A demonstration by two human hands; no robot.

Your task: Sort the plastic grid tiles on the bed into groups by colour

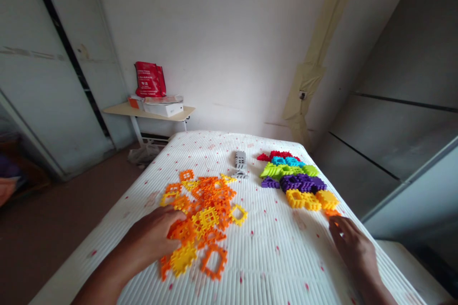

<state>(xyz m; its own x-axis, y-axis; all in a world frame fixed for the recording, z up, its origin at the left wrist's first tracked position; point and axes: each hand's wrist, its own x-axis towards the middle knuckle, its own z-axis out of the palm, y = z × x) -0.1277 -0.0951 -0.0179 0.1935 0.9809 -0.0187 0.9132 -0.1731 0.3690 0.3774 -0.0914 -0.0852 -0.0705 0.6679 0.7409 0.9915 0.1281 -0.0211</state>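
Observation:
My left hand (pixel 162 232) reaches into a loose pile of orange and yellow interlocking plastic building pieces. Its thumb and fingers curve around an orange building piece (pixel 183 231) at the pile's near left side. A solid yellow piece (pixel 183 258) and an orange frame piece (pixel 214 262) lie close by. On the right, my right hand (pixel 354 243) has curled fingers on an orange piece (pixel 332 213), partly hidden, just in front of the yellow row (pixel 307 201). Beyond that row lie purple (pixel 302 182), lime green (pixel 284 170), blue (pixel 284 161) and red pieces (pixel 284 154), sorted by colour.
Grey pieces (pixel 241 162) stand in a line between the pile and the coloured rows. All lie on a white ribbed bed cover (pixel 257 257) with red specks. Behind left, a small table (pixel 121 108) carries a red bag (pixel 149 79) and a white box (pixel 164 108).

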